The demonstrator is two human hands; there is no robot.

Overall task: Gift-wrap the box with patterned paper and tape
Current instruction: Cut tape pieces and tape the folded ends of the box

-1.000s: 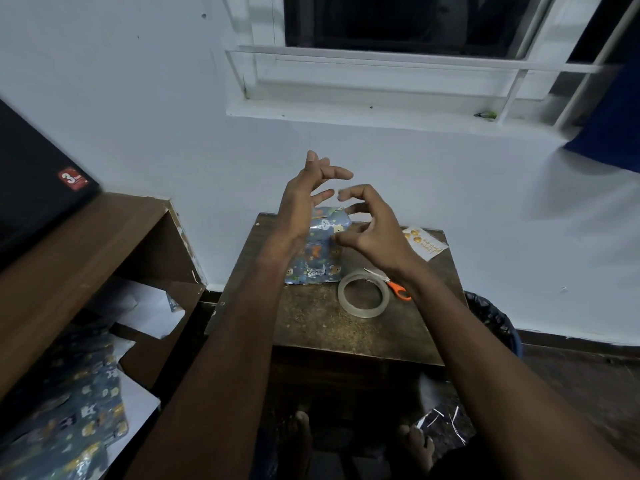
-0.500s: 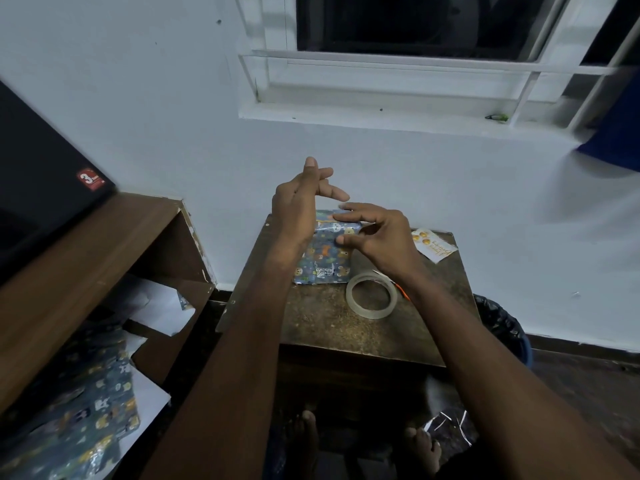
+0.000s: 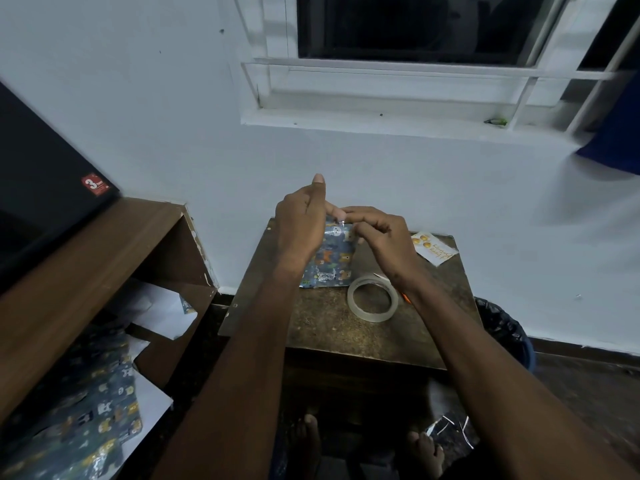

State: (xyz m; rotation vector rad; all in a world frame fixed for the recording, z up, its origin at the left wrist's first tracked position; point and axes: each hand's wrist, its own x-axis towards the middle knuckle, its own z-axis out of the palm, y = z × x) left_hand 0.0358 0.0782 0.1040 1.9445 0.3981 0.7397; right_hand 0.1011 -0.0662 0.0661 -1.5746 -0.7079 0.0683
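Note:
The box (image 3: 329,266), wrapped in blue paper with animal prints, lies on the small brown table (image 3: 346,332). Both hands meet above its far end. My left hand (image 3: 300,232) is over the box's left side with the thumb pointing up and its fingertips touching the right hand's. My right hand (image 3: 382,237) has curled fingers and pinches a short strip of clear tape (image 3: 341,222), which shows only as a faint glint at the box's far edge. The clear tape roll (image 3: 372,303) lies flat to the right of the box.
Scissors with an orange handle (image 3: 404,299) are mostly hidden under my right wrist. A gift tag card (image 3: 433,251) lies at the table's far right. More patterned paper (image 3: 79,424) sits in the wooden shelf on the left. A black-lined bin (image 3: 502,327) stands right of the table.
Both hands have come down from in front of the wall and drawn together onto the far end of the box. The spread fingers have curled in.

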